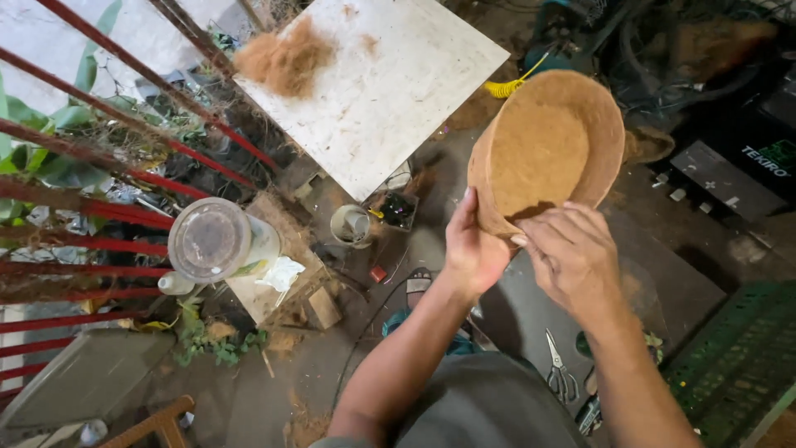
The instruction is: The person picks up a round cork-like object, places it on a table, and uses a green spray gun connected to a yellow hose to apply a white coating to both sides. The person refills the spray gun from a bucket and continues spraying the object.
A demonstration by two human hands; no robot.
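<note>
White square board (390, 83) lay at 12 o'clock, stained, with a heap of brown fibre (286, 60) on its far left corner. Red metal railing bars (108, 178) ran across the 9 to 10 o'clock side, green leaves (33, 141) behind them. Green perforated crate (738, 357) sat at 4 o'clock. Round coir fibre pot (547, 149), brown, was held up at about 2 o'clock of centre, tilted so its open mouth faced the camera, well above the ground. Left hand (473, 249) gripped the pot's near left rim and wall, thumb along the outside. Right hand (572, 253) was at the pot's lower rim, fingers curled over the edge and pressing on it; whether it clamped the rim or only rested there could not be told. Clear plastic jar with a round lid (211, 239) stood at 9 o'clock on a small wooden block (286, 274), a crumpled white rag (282, 272) just beside it. A small white tub (351, 226) sat near centre on the ground. Scissors (560, 373) lay at 5 o'clock on the dark floor. A yellow coiled cord (514, 85) showed at 1 o'clock, beside the pot's far rim.
</note>
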